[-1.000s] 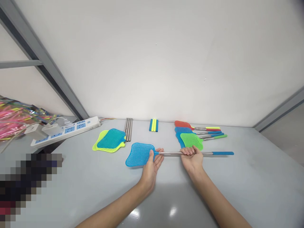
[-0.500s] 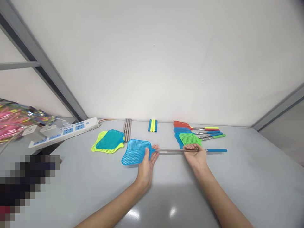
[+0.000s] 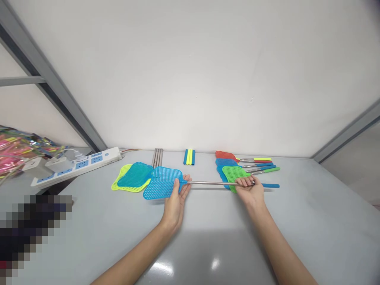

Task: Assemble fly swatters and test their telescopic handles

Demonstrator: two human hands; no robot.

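A blue fly swatter [image 3: 163,183] with a long metal rod and a blue grip is held level above the table. My left hand [image 3: 176,202] pinches its neck, thumb on top and fingers beneath. Near the blue grip, my right hand [image 3: 251,192] has its fingers curled around the rod, palm up. Just left of the swatter, a teal swatter head [image 3: 135,175] overlaps a yellow-green one [image 3: 117,185]. Behind my right hand lie several swatters with handles, among them a red one [image 3: 226,156] and a green one [image 3: 234,174].
Several metal rods [image 3: 157,158] and a few blue and yellow grip sleeves [image 3: 190,156] lie along the wall. At the left, a white power strip [image 3: 86,163] carries plugged-in adapters, beside a heap of pink plastic-wrapped items [image 3: 20,152]. The grey table [image 3: 311,221] meets a white wall.
The held blue swatter has shifted a little left and up, its head now reaching the teal one. My right hand has slid along the rod closer to the blue grip, fingers more closed.
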